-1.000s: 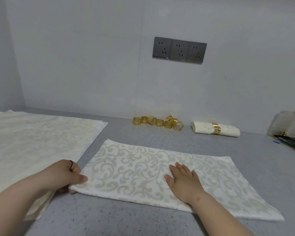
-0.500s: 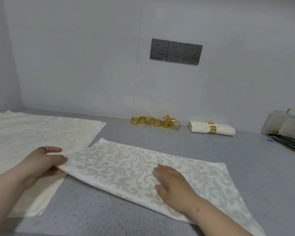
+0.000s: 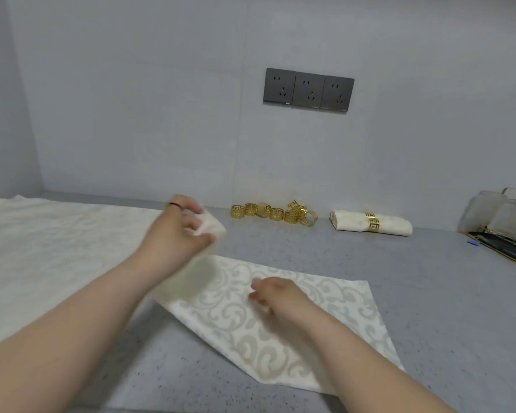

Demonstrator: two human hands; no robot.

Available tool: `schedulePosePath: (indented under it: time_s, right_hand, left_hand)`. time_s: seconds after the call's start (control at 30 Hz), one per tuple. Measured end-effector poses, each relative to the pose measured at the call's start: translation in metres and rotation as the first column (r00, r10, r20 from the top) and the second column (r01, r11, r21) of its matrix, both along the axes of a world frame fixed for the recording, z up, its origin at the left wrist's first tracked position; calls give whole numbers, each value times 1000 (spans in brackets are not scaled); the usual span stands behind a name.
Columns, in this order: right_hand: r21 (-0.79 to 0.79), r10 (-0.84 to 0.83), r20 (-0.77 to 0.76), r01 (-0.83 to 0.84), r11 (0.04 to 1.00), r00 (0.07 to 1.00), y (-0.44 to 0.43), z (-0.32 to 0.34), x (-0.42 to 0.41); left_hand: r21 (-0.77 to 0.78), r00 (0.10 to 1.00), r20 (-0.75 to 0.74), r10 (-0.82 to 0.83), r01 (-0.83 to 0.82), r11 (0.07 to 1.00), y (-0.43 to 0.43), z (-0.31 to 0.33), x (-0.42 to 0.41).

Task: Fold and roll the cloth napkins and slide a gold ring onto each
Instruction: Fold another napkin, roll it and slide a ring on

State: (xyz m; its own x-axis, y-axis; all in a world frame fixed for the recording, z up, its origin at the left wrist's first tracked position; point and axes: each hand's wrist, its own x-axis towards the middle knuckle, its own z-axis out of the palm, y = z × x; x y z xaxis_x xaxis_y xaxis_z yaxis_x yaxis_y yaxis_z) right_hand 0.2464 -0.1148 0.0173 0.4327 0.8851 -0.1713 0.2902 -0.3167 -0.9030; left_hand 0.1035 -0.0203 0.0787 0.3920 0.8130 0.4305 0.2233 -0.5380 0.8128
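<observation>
A cream napkin with a scroll pattern [image 3: 319,317] lies folded on the grey counter in front of me. My left hand [image 3: 176,234] grips its left corner and holds that corner lifted above the counter, blurred by motion. My right hand [image 3: 276,296] rests on the middle of the napkin, fingers loosely bent, pressing it down. Several gold rings [image 3: 273,214] lie in a cluster by the back wall. To their right lies a rolled napkin [image 3: 370,224] with a gold ring around it.
A stack of flat cream napkins [image 3: 57,242] covers the counter's left side. A clear bag with dark contents [image 3: 501,225] sits at the far right. Three grey wall sockets [image 3: 309,89] are on the back wall. Bare grey counter [image 3: 444,287] lies right of the napkin.
My left hand has lifted the napkin's left corner up and carried it toward the back and right. My right hand has stayed on the napkin, curling its fingers slightly.
</observation>
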Motion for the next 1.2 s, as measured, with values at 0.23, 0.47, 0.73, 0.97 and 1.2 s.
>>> schedulePosePath:
  time_s: [0.23, 0.47, 0.73, 0.97, 1.2]
  right_hand:
    - [79, -72, -483, 126, 989, 873, 5, 13, 22]
    - [113, -245, -171, 266, 957, 954, 0, 7, 39]
    - [114, -301, -52, 306, 945, 952, -72, 11, 96]
    - [19, -343, 110, 343, 939, 933, -107, -15, 114]
    - [7, -326, 96, 327, 945, 940, -89, -16, 111]
  left_hand:
    - [219, 907, -330, -262, 344, 913, -72, -40, 36]
    - [561, 871, -490, -32, 344, 753, -62, -76, 23]
    - [486, 797, -603, -7, 374, 790, -41, -91, 12]
    - [363, 656, -747, -106, 537, 761, -43, -102, 30]
    - [259, 589, -793, -157, 559, 787, -11, -115, 29]
